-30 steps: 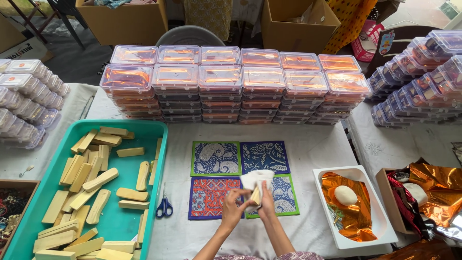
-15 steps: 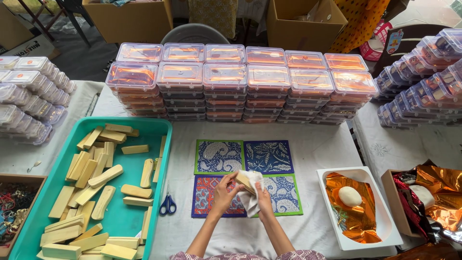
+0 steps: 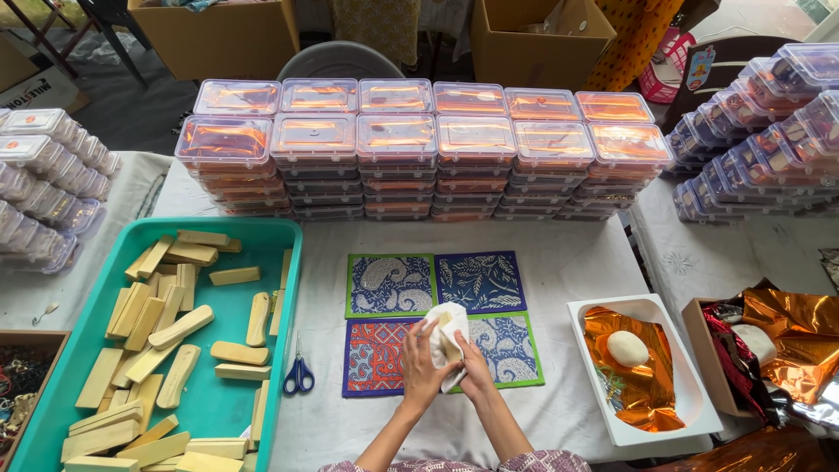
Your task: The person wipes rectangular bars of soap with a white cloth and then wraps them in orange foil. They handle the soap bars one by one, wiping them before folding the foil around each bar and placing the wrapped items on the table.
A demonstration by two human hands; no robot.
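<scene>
At lower centre my left hand (image 3: 422, 365) and right hand (image 3: 474, 376) grasp a white cloth bundle (image 3: 447, 336) over four patterned mats (image 3: 395, 286), blue scissors (image 3: 300, 374) lying left, its contents hidden.

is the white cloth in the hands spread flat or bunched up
Bunched up. The white cloth is gathered into crumpled folds between the left hand and right hand, above the patterned mats.
</scene>
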